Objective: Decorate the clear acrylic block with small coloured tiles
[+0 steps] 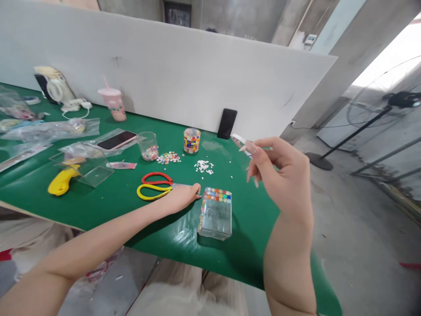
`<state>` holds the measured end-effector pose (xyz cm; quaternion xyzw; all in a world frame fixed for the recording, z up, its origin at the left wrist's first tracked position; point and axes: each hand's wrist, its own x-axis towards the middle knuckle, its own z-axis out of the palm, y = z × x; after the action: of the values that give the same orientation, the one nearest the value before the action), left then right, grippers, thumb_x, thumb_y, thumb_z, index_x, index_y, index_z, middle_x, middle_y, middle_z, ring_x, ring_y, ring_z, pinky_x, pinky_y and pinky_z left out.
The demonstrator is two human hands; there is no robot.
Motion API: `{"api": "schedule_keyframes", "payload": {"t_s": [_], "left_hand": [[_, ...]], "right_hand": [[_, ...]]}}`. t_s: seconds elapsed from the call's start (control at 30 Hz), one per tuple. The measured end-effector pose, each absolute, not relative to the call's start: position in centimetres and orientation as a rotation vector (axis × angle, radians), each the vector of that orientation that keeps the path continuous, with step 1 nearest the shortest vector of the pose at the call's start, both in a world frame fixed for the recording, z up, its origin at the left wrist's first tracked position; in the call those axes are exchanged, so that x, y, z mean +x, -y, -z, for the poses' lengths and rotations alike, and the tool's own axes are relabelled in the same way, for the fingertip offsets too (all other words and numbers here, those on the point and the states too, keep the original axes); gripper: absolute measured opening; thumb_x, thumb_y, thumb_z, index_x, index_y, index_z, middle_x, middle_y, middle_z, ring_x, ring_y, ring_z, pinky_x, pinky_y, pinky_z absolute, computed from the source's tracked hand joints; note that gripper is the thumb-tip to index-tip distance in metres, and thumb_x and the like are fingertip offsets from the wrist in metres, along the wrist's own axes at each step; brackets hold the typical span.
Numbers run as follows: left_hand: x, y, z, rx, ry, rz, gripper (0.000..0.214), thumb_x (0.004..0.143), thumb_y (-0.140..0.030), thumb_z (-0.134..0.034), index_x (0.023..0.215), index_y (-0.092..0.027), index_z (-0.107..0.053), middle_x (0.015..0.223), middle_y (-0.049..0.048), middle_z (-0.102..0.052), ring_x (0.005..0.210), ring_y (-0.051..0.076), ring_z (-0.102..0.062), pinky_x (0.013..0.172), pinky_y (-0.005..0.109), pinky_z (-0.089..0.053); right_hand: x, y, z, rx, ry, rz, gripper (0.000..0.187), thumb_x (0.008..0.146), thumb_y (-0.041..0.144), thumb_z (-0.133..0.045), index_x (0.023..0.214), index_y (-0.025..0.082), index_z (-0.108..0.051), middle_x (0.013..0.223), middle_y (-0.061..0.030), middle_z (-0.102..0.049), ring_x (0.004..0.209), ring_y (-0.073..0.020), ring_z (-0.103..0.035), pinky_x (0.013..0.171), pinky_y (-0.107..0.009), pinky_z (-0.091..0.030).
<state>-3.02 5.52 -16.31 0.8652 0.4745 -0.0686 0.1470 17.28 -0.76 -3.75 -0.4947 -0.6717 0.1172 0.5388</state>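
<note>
My right hand is raised over the table's right side, thumb and fingers pinching a white ring that looks like a small tape roll. My left hand rests low over the green table, its fingers curled beside a clear plastic box. Whatever those fingers hold, if anything, is hidden. Colourful small tiles line the box's far edge and left side. Scissors with one red and one yellow handle lie against my left hand, which covers part of their blades.
Beyond my hands are white pieces, coloured pieces, a clear cup and a tiled cup. A phone leans on the white partition. Leftward are a yellow tool, a clear case and a pink tumbler.
</note>
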Motion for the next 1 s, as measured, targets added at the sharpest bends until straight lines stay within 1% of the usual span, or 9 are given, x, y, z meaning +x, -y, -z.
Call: {"api": "schedule_keyframes", "payload": {"t_s": [0.2, 0.4, 0.5, 0.6, 0.7, 0.8, 0.93, 1.0], "left_hand": [[-3.0, -5.4, 16.9, 2.455, -1.417, 0.143, 0.029, 0.097, -0.034, -0.054, 0.115, -0.013, -0.059, 0.099, 0.0056, -0.067, 0.084, 0.017, -0.066, 0.077, 0.037, -0.057], [-3.4, -5.5, 17.6, 2.413, -1.435, 0.035, 0.027, 0.096, -0.034, -0.055, 0.112, -0.013, -0.06, 0.098, 0.0051, -0.066, 0.084, 0.017, -0.065, 0.077, 0.037, -0.056], [-3.6, -5.3, 17.4, 2.388, -1.427, -0.033, 0.025, 0.097, -0.034, -0.053, 0.111, -0.013, -0.059, 0.091, 0.0033, -0.066, 0.076, 0.015, -0.064, 0.072, 0.034, -0.055], [-3.9, -5.6, 16.9, 2.352, -1.411, -0.102, 0.026, 0.099, -0.035, -0.047, 0.111, -0.013, -0.056, 0.078, -0.0005, -0.065, 0.064, 0.012, -0.061, 0.065, 0.029, -0.052], [-4.3, -6.4, 16.4, 2.335, -1.452, -0.129, 0.028, 0.099, -0.038, -0.048, 0.111, -0.013, -0.054, 0.07, -0.0026, -0.064, 0.059, 0.012, -0.06, 0.062, 0.027, -0.051], [-4.9, -7.6, 16.2, 2.339, -1.563, -0.152, 0.029, 0.098, -0.037, -0.049, 0.113, -0.013, -0.056, 0.08, 0.0007, -0.065, 0.065, 0.013, -0.062, 0.065, 0.03, -0.053], [-5.6, -9.7, 16.6, 2.347, -1.729, -0.181, 0.033, 0.096, -0.036, -0.053, 0.121, -0.015, -0.056, 0.104, 0.0067, -0.065, 0.084, 0.017, -0.066, 0.076, 0.037, -0.056], [-5.8, -10.9, 17.0, 2.349, -1.788, -0.16, 0.033, 0.095, -0.035, -0.056, 0.121, -0.015, -0.057, 0.111, 0.008, -0.064, 0.091, 0.019, -0.065, 0.079, 0.039, -0.057]], "right_hand": [[17.4, 1.2, 3.8, -1.193, 1.636, -0.3, 0.022, 0.093, 0.04, -0.058, 0.082, 0.021, -0.062, 0.045, 0.0063, -0.056, 0.036, -0.0079, -0.046, 0.037, -0.023, -0.032], [18.1, 1.7, 3.5, -1.221, 1.611, -0.316, 0.023, 0.092, 0.041, -0.058, 0.082, 0.02, -0.062, 0.046, 0.0058, -0.057, 0.037, -0.0074, -0.045, 0.038, -0.022, -0.032], [18.4, 1.8, 3.4, -1.203, 1.604, -0.341, 0.022, 0.092, 0.041, -0.059, 0.083, 0.021, -0.062, 0.046, 0.0063, -0.056, 0.036, -0.0071, -0.045, 0.037, -0.021, -0.033], [18.5, 1.7, 3.5, -1.186, 1.611, -0.364, 0.025, 0.091, 0.044, -0.06, 0.083, 0.021, -0.062, 0.046, 0.0063, -0.056, 0.036, -0.007, -0.045, 0.037, -0.02, -0.034], [18.7, 1.5, 3.6, -1.181, 1.608, -0.352, 0.026, 0.091, 0.046, -0.06, 0.083, 0.021, -0.062, 0.046, 0.0061, -0.057, 0.036, -0.0071, -0.045, 0.038, -0.021, -0.035], [18.7, 1.5, 3.5, -1.178, 1.604, -0.357, 0.027, 0.091, 0.046, -0.06, 0.082, 0.02, -0.062, 0.045, 0.0063, -0.056, 0.036, -0.0067, -0.044, 0.038, -0.02, -0.034], [18.5, 1.6, 3.3, -1.18, 1.614, -0.377, 0.027, 0.091, 0.045, -0.059, 0.081, 0.02, -0.061, 0.045, 0.0065, -0.055, 0.036, -0.0063, -0.044, 0.037, -0.02, -0.033], [18.3, 1.6, 3.3, -1.177, 1.628, -0.377, 0.026, 0.092, 0.043, -0.059, 0.082, 0.02, -0.061, 0.045, 0.0066, -0.055, 0.036, -0.0064, -0.045, 0.038, -0.02, -0.033]]}}
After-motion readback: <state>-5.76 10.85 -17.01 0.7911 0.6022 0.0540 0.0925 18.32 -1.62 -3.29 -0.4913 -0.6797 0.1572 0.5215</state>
